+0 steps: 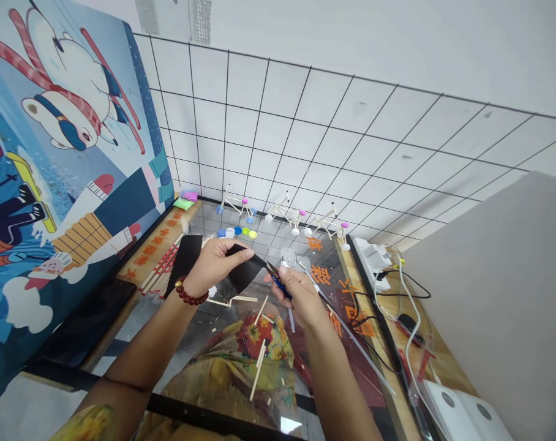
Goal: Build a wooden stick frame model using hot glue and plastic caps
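Observation:
My left hand (216, 262), with a red bead bracelet at the wrist, is closed on a black sheet (244, 275) held above the glass table. My right hand (299, 295) grips small blue-handled scissors (275, 275) whose blades meet the sheet's right edge. Another black sheet (184, 260) lies on the table just left of my left hand. Thin wooden sticks (259, 358) lie scattered on the glass table (199, 331) below my hands.
Three small stick bicycles with coloured wheels (282, 214) stand at the back by the tiled wall. Coloured bottle caps (236, 231) lie in front of them. A power strip with cables (374, 260) sits to the right. A cartoon poster (62, 159) stands on the left.

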{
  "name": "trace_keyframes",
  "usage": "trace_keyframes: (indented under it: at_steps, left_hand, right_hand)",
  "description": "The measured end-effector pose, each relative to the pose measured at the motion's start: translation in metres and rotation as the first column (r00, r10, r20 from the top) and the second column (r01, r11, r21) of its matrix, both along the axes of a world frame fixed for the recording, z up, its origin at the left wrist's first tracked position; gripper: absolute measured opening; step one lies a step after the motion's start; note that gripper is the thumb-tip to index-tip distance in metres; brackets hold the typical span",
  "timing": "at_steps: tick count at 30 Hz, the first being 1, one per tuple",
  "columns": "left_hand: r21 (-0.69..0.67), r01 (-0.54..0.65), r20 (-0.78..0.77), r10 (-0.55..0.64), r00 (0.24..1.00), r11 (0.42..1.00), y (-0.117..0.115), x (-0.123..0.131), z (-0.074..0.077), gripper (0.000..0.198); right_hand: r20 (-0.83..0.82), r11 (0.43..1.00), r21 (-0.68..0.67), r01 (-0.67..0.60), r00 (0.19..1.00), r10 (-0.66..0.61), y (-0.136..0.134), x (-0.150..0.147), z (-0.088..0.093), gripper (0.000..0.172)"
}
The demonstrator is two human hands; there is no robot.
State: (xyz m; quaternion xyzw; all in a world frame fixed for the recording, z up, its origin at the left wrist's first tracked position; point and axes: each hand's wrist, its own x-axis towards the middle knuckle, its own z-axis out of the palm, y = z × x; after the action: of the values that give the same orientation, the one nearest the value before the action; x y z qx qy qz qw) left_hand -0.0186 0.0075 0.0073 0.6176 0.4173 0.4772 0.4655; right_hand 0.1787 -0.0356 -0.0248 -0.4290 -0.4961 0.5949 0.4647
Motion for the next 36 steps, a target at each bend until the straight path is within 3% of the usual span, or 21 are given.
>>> trace_keyframes:
  at_steps: [8, 16, 23, 29, 32, 36]
  left_hand:
    - [0.041, 0.095, -0.123, -0.089, 0.988, 0.995, 0.003, -0.009, 0.004, 0.022]
    - [-0.016, 0.217, -0.156, -0.217, 0.964, 0.976, 0.008, -0.011, -0.002, 0.026]
    - [-0.031, 0.265, -0.072, -0.266, 0.961, 0.964, 0.011, -0.008, -0.010, 0.020]
    - [-0.085, 0.261, 0.016, -0.261, 0.965, 0.962, 0.014, -0.011, -0.008, 0.018]
    - [-0.106, 0.249, 0.060, -0.244, 0.968, 0.963, 0.015, -0.010, -0.008, 0.018]
    - [-0.120, 0.278, 0.001, -0.280, 0.960, 0.953, 0.013, -0.008, -0.012, 0.019]
  right_hand:
    - [-0.094, 0.990, -0.106, -0.094, 0.992, 0.084, 0.001, -0.003, 0.001, 0.045]
    - [-0.104, 0.990, -0.107, -0.090, 0.991, 0.079, 0.003, -0.005, 0.000, 0.043]
    - [-0.117, 0.985, -0.156, -0.077, 0.991, 0.059, 0.004, -0.005, 0.002, 0.047]
    - [-0.030, 0.978, -0.088, -0.191, 0.982, 0.189, 0.003, 0.004, 0.004, 0.046]
    - [0.051, 0.996, 0.016, -0.082, 0.995, 0.081, 0.005, 0.005, 0.002, 0.037]
    - [-0.008, 0.988, 0.045, 0.147, 0.989, -0.147, 0.007, -0.003, -0.005, 0.031]
